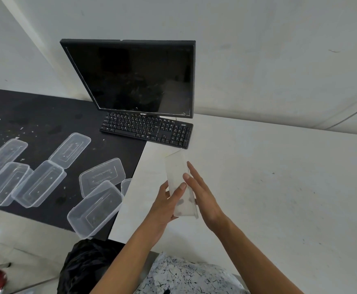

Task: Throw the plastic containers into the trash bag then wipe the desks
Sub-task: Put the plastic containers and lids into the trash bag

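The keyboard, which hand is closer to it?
Right. The right hand reaches up beside the held container, fingertips nearest the keyboard; the left hand grips the container lower down.

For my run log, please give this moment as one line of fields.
left hand: holds plastic container | right hand: open beside it | trash bag: below | more containers: on black desk
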